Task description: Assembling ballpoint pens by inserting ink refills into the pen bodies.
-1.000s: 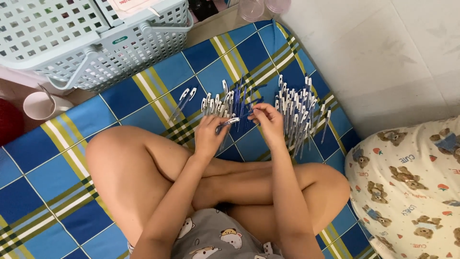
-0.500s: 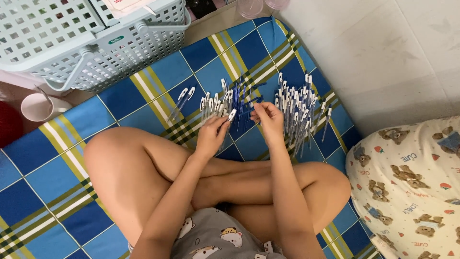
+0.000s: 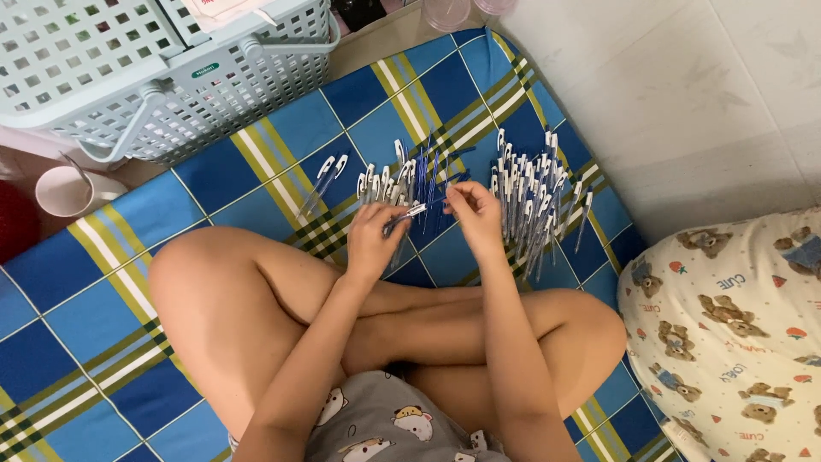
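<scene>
I sit cross-legged on a blue, yellow and green checked mat [image 3: 214, 184]. My left hand [image 3: 374, 238] holds a clear pen barrel with a white clip [image 3: 405, 214], pointing right. My right hand [image 3: 473, 214] is pinched on a thin blue refill [image 3: 446, 181] near the barrel's tip. Behind my left hand lies a row of loose pen barrels and blue refills [image 3: 389, 177]. Just right of my right hand is a heap of several pens with white clips [image 3: 534, 205].
A white slatted plastic basket [image 3: 162, 73] stands at the back left on the floor. A pale cup [image 3: 64, 190] sits left of the mat. A pillow with a bear print [image 3: 735, 316] lies at the right, beside the tiled floor [image 3: 684, 94].
Both hands have stayed over the pens; the left hand's barrel has tilted a little toward the right hand, which has shifted slightly and pinches a refill.
</scene>
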